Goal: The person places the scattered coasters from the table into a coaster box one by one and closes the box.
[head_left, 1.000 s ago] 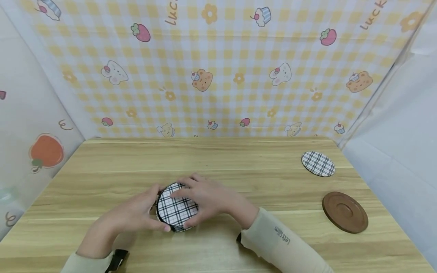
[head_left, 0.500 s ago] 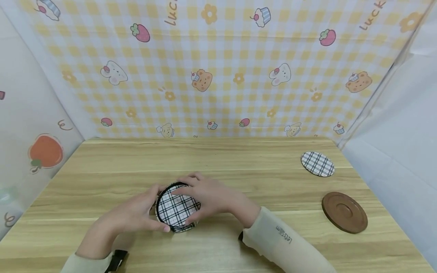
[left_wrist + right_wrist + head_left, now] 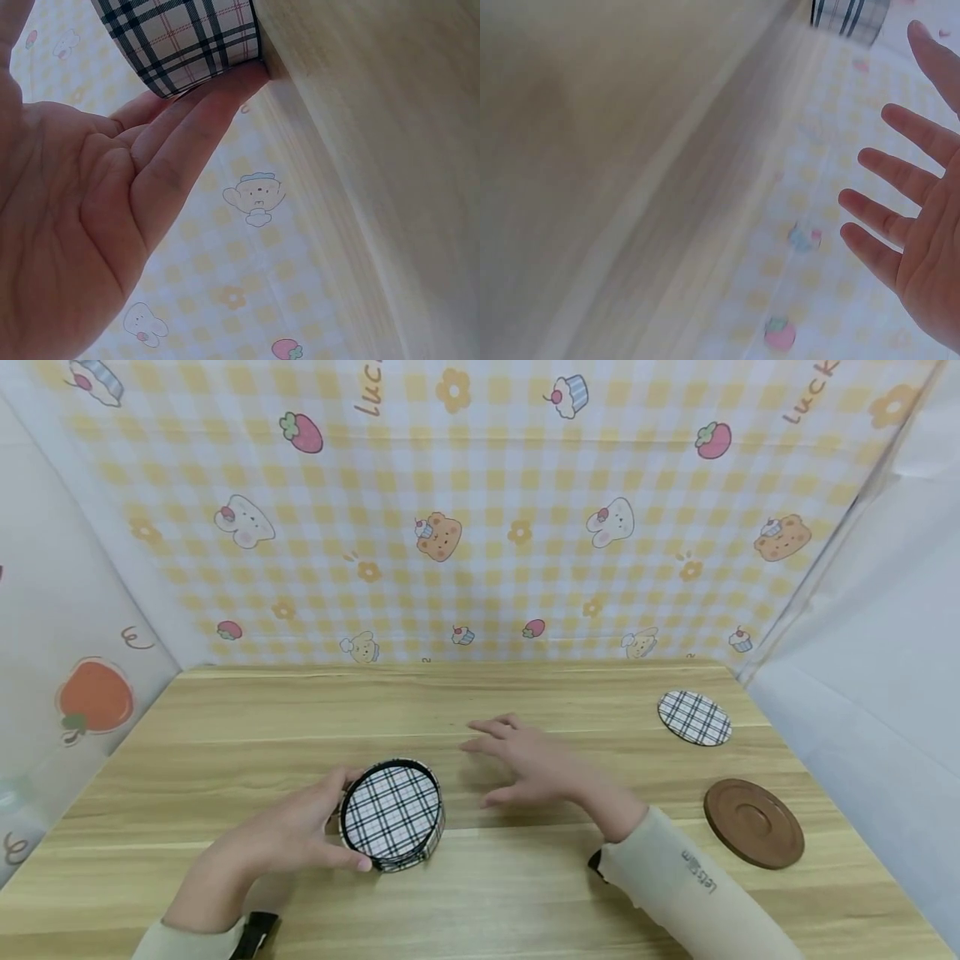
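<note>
A round plaid box [image 3: 393, 814] with a black inner rim stands on the table, a plaid disc lying inside the rim. The left hand [image 3: 288, 835] grips its left side, thumb at the front and fingers round the back. In the left wrist view, the fingers of that hand [image 3: 97, 195] lie against the box's plaid wall [image 3: 187, 37]. Right of the box, the right hand [image 3: 536, 766] hovers over the table, fingers spread and holding nothing. The right wrist view shows this hand [image 3: 922, 202] apart from the box [image 3: 851, 16].
At the table's right side lies a brown round wooden piece [image 3: 753, 823] with a ringed centre. Behind it is a flat plaid disc [image 3: 694, 717]. A yellow checked cloth [image 3: 480, 585] hangs along the back edge of the wooden table [image 3: 480, 702].
The right hand has let go of the box and moved right, its fingers spreading. More of the disc inside the rim shows. The left hand keeps its grip.
</note>
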The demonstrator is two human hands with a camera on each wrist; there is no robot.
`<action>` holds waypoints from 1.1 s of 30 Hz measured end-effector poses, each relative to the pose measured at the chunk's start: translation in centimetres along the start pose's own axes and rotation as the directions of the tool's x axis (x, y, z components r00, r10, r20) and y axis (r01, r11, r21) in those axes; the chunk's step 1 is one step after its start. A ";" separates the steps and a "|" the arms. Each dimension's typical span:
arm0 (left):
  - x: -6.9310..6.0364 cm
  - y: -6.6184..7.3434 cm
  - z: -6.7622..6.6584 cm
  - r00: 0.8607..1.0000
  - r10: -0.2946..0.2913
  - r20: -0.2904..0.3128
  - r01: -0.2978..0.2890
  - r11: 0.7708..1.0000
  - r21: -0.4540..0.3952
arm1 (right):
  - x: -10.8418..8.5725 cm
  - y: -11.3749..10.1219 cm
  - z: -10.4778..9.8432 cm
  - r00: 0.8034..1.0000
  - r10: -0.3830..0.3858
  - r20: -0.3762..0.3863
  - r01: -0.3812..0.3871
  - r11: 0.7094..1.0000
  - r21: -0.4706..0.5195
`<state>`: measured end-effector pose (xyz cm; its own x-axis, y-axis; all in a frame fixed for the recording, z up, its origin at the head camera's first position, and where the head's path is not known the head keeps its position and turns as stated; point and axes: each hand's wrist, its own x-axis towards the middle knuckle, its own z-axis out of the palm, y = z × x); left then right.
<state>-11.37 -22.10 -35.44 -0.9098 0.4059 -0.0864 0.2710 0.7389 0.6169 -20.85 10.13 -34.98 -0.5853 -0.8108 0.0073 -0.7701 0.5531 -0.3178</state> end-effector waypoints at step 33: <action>-0.1 0.0 0.1 1.000 0.012 -0.002 -0.012 1.000 0.003 | -10.8 11.9 -6.1 0.935 0.340 -0.104 -0.347 0.937 -0.050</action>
<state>-11.21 -22.11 -35.56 -0.9071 0.4137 -0.0774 0.2829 0.7356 0.6156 -25.29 26.65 -33.03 -0.8355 -0.5495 -0.0026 -0.5310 0.8087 -0.2531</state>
